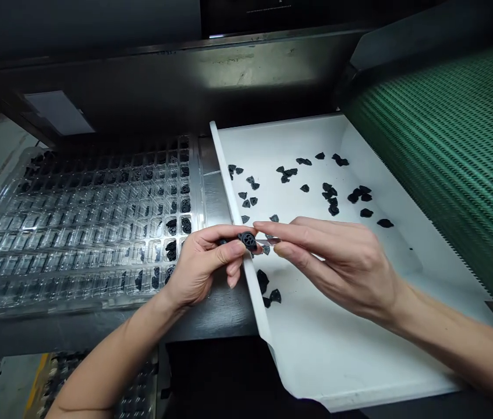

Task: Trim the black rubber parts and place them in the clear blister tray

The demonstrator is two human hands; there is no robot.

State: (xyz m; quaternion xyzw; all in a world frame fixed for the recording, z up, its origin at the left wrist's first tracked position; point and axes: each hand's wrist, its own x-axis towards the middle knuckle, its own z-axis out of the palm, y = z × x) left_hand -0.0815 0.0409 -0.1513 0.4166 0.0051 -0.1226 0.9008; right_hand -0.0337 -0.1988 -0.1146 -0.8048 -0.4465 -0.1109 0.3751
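Observation:
Between thumb and forefinger, my left hand pinches a small black part with a ribbed, openwork face, above the raised left edge of a white tray. Close on its right, my right hand is closed in a pinch on a thin blade-like tool, whose tip points at the part. Several similar black parts lie scattered on the white tray. At the left, a clear plastic tray has rows of pockets; black parts fill its far rows and right-hand columns.
A green mesh belt slopes along the right side of the white tray. Behind both trays stands a dark metal panel with a white sheet at its left. Another filled tray shows below the bench at the lower left.

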